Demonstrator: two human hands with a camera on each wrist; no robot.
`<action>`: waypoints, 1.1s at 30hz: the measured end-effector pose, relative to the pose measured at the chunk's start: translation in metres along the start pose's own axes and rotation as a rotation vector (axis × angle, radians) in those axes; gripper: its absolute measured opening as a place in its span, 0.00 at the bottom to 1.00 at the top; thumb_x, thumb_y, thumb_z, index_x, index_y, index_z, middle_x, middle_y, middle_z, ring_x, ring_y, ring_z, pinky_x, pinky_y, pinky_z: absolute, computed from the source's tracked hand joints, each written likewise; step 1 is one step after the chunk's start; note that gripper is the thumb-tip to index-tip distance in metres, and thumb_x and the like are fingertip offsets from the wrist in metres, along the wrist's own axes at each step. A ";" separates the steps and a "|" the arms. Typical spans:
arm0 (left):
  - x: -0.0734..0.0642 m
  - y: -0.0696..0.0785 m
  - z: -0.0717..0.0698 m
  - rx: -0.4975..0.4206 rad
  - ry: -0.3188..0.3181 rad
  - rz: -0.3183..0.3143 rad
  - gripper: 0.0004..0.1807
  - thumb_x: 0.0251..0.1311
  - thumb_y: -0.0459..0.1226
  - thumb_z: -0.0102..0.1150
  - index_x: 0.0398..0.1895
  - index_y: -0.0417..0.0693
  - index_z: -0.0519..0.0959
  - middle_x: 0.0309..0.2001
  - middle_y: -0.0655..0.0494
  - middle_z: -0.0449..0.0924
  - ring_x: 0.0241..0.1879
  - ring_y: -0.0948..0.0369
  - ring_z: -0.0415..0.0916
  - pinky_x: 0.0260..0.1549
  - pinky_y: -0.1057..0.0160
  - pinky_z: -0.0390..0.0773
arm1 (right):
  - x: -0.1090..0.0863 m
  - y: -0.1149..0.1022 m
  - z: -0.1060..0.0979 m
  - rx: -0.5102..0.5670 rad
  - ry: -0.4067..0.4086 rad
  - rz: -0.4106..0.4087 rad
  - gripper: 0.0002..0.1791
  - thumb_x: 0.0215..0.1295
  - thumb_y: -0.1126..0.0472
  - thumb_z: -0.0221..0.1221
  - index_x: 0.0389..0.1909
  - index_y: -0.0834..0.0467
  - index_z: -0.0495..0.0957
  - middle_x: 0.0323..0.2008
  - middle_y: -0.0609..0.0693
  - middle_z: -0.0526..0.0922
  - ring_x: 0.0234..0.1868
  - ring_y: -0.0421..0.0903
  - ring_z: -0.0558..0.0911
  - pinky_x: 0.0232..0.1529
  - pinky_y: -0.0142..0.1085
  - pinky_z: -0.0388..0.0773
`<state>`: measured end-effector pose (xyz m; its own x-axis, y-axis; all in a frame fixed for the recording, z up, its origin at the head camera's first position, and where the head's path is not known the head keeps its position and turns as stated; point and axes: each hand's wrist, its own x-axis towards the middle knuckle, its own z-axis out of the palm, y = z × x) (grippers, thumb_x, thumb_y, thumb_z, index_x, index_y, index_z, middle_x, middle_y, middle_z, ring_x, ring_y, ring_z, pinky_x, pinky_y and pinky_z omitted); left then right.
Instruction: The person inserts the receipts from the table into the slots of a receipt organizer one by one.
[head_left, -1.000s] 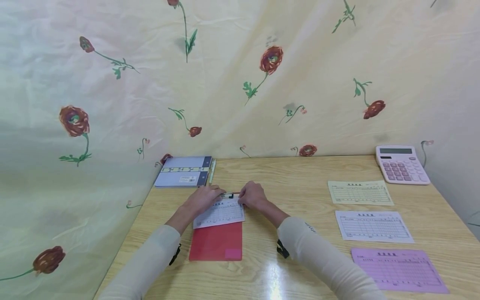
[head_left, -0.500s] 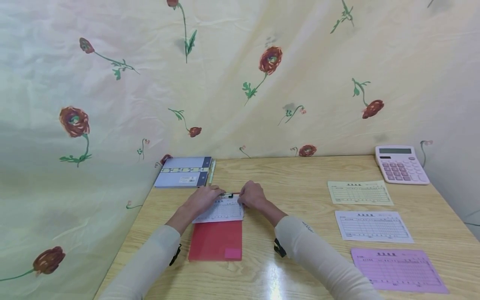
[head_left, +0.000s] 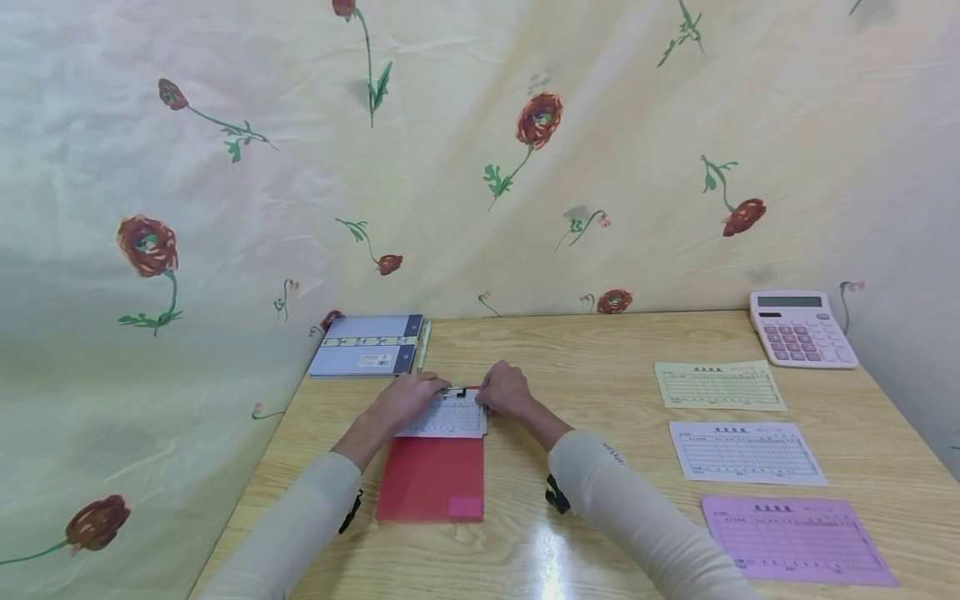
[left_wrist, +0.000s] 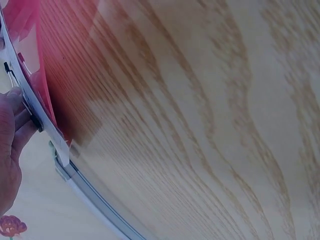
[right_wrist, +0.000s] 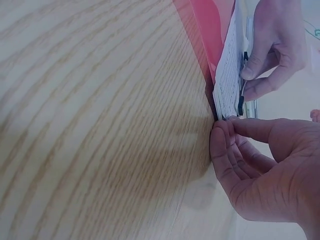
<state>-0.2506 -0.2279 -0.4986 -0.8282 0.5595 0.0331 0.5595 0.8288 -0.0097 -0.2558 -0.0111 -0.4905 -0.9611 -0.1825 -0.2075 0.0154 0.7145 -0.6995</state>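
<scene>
A translucent red folder (head_left: 431, 483) lies on the table, with a metal clip (head_left: 461, 392) at its far edge. Printed white slips (head_left: 450, 418) cover its far part, their tops reaching the clip. My left hand (head_left: 405, 400) holds the clip; the right wrist view shows that left hand (right_wrist: 280, 47) with its thumb on the clip's black-tipped lever and fingers curled beside it. At the far right corner, my right hand (head_left: 508, 392) pinches the slips between thumb and fingers, which also shows in the right wrist view, where the slips (right_wrist: 229, 72) look stacked.
A blue notebook (head_left: 363, 348) and a pen (head_left: 424, 343) lie at the back left. On the right are a yellow slip (head_left: 720, 387), a white slip (head_left: 746, 454), a purple slip (head_left: 798, 540) and a pink calculator (head_left: 802, 329). A flowered cloth (head_left: 465, 167) hangs behind the table.
The top slip has slid away from me toward the clip and straightened, baring more of the red folder. Both hands stay at almost the same places.
</scene>
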 end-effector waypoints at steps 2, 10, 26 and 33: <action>0.000 0.000 0.000 0.002 0.004 0.002 0.16 0.78 0.36 0.60 0.65 0.51 0.85 0.58 0.54 0.86 0.54 0.57 0.86 0.55 0.59 0.85 | 0.001 0.000 0.000 0.004 -0.010 0.008 0.05 0.67 0.68 0.68 0.35 0.66 0.91 0.20 0.51 0.85 0.19 0.43 0.83 0.17 0.26 0.71; 0.001 0.000 0.001 0.036 -0.006 0.007 0.17 0.79 0.35 0.58 0.65 0.51 0.84 0.60 0.54 0.86 0.58 0.56 0.85 0.57 0.58 0.84 | 0.003 0.000 0.000 -0.011 -0.016 0.021 0.08 0.69 0.69 0.66 0.29 0.65 0.89 0.17 0.51 0.84 0.18 0.42 0.82 0.16 0.26 0.72; 0.000 0.003 -0.002 0.005 0.019 0.014 0.15 0.79 0.35 0.58 0.63 0.48 0.85 0.58 0.51 0.87 0.54 0.55 0.87 0.55 0.58 0.85 | 0.008 0.004 0.000 0.026 -0.020 0.017 0.13 0.68 0.71 0.64 0.21 0.63 0.86 0.15 0.51 0.83 0.15 0.42 0.81 0.18 0.29 0.80; 0.000 0.003 -0.001 -0.016 0.014 0.000 0.15 0.79 0.36 0.59 0.63 0.48 0.85 0.58 0.51 0.87 0.53 0.55 0.87 0.55 0.57 0.85 | 0.009 0.004 0.000 0.014 -0.028 0.018 0.15 0.68 0.71 0.63 0.19 0.63 0.85 0.15 0.51 0.83 0.15 0.42 0.82 0.18 0.29 0.80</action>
<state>-0.2492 -0.2251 -0.4974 -0.8275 0.5595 0.0475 0.5604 0.8282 0.0062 -0.2642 -0.0097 -0.4948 -0.9524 -0.1885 -0.2395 0.0370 0.7086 -0.7047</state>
